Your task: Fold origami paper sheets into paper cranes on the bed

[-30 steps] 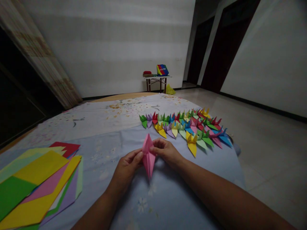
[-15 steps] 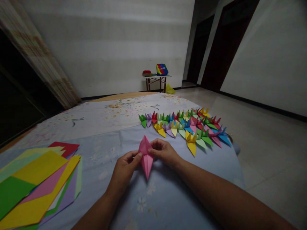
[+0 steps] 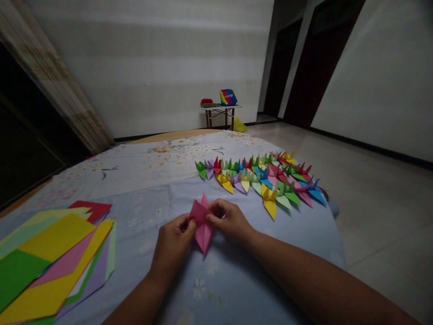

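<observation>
Between my two hands is a pink folded origami paper (image 3: pixel 203 232), a long diamond with a point toward me and another pointing away. Its upper left part has a flap tilted out of line with the far tip. My left hand (image 3: pixel 176 239) pinches the paper's left edge between thumb and fingers. On the right edge, my right hand (image 3: pixel 230 220) grips it the same way, thumb on top. The fingers beneath the paper are partly hidden.
Rows of colourful folded paper cranes (image 3: pixel 269 203) stand at the right of the table. A fanned stack of coloured paper sheets (image 3: pixel 61 234) lies at the left. The cloth-covered table (image 3: pixel 142 271) has a rounded right edge. A small table (image 3: pixel 221 108) bearing a colourful bag stands by the wall.
The pink paper's upper left flap has swung out, so the top no longer forms one flat diamond. Both hands shifted slightly left with it, keeping their grip.
</observation>
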A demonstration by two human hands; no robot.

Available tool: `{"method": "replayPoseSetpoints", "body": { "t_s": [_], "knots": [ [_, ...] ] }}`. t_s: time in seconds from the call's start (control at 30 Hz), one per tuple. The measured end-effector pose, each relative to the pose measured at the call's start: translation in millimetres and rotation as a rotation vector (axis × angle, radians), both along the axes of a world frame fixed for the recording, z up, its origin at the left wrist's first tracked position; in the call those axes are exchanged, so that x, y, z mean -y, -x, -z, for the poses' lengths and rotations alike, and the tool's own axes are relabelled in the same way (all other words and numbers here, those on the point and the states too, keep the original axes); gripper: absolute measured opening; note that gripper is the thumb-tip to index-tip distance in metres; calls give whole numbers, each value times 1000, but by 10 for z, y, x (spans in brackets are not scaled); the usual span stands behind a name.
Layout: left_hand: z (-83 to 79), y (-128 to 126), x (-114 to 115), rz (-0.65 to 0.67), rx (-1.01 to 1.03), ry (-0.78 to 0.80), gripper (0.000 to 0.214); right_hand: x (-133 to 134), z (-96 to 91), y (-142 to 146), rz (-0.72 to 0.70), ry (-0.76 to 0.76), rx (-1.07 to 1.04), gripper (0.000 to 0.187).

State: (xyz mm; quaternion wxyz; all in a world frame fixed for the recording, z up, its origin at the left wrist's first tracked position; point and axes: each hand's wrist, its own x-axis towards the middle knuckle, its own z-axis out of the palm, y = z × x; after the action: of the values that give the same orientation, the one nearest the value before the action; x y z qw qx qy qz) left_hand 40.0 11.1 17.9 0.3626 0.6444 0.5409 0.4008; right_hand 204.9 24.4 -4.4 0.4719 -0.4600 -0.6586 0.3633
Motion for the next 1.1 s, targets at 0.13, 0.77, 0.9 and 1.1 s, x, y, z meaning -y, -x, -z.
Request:
{"method": "replayPoseSetpoints", "body": {
  "t_s": [0.13, 0.77, 0.9, 1.1],
  "knots": [
    [-6, 1, 2, -41, -90, -44, 24, 30, -19, 20, -18, -3, 19, 6],
    [41, 26, -39, -2, -222, -93, 34, -20, 112, 45, -91, 144, -128, 12],
    [46, 58, -60, 53, -306, -136, 22, -34, 136, 40, -108, 158, -149, 12],
    [80, 77, -85, 98, -308, -120, 19, -34, 127, 38, -114, 174, -149, 11]
  ]
}}
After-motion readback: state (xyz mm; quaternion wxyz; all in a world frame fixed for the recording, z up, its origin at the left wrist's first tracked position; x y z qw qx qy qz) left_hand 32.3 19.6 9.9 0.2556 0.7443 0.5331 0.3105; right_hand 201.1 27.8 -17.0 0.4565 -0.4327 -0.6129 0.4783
